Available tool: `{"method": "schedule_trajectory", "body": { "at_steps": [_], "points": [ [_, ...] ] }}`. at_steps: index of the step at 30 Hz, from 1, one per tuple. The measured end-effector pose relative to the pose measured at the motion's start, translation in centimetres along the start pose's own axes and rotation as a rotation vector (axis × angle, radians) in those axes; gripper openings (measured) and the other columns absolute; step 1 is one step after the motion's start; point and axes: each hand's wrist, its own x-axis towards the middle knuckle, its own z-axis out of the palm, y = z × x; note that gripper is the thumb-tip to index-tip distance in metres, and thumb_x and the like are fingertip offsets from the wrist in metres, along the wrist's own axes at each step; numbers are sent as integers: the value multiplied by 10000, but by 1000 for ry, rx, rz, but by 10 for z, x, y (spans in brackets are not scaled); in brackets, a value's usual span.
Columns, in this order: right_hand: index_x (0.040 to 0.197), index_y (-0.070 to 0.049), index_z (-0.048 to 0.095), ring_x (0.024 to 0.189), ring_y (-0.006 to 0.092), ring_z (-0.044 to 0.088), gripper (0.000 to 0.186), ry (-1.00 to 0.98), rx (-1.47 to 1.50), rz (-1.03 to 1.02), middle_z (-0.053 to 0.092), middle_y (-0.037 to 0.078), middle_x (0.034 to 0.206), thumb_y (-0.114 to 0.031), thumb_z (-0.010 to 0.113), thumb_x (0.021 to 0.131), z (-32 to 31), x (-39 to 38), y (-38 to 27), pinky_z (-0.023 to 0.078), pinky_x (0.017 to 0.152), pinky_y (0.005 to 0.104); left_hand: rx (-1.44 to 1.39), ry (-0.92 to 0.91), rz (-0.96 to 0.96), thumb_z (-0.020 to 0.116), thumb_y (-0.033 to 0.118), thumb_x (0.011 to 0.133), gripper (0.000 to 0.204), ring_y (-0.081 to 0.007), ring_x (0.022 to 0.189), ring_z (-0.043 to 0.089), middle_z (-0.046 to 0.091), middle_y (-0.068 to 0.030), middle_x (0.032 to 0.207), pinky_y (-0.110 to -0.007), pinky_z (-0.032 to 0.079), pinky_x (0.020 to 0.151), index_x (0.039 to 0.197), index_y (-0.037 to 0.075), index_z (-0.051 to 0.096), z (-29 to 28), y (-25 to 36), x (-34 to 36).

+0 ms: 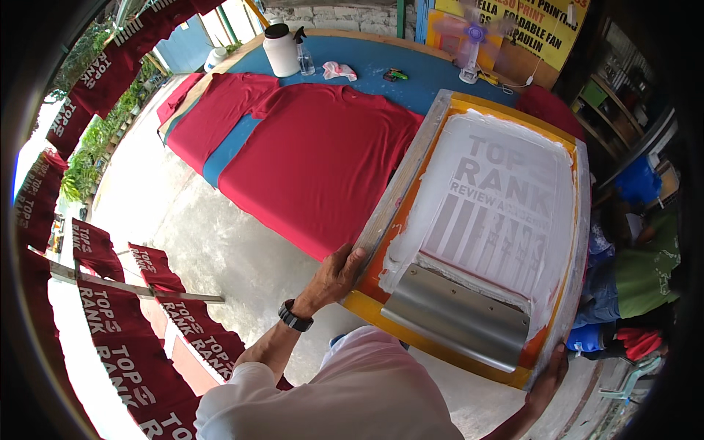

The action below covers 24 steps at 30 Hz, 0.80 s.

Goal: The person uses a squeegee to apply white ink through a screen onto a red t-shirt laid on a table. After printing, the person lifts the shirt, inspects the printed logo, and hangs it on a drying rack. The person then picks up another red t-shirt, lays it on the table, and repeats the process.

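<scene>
A screen-printing frame (397, 183) with a wooden border lies tilted in front of me, its mesh coated with white ink around block lettering and stripes. My left hand (334, 279) grips the frame's left side, thumb on the rim and fingers partly hidden. At the near right corner, my right hand (548, 378) is closed round the frame's edge, its fingers mostly out of sight. A wide metal squeegee (455, 317) rests inside the frame at the near end, untouched by either hand. Left of the frame, a dark red T-shirt (323, 161) is spread flat.
Another red shirt (224, 117) lies farther left on the blue table (381, 55). At the back stand a white jar (281, 55), a spray bottle (305, 60) and a small purple fan (473, 44). Printed red fabric (117, 352) hangs at left. Green cloth (649, 264) shows at right.
</scene>
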Motion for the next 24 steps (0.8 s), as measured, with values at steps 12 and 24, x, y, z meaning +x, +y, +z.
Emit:
{"method": "schedule_trajectory", "body": {
  "at_steps": [12,24],
  "points": [
    [1422,34,603,1285,328,602,572,-390,-14,-35,645,220,1395,-456,577,1129,204,-181,-13,433,1134,407,289,140,-179,384,596,1151,711,-300,660,492,573,-211,727,-458,447,639,1000,-56,623,-268,-101,-88],
    [1251,29,640,1021,430,618,402,-177,-313,-948,658,258,1066,-338,501,1159,433,-245,54,502,947,471,304,39,-177,376,631,1136,737,-297,659,503,542,-202,702,-475,448,641,959,-41,622,-436,-214,54]
  ]
}}
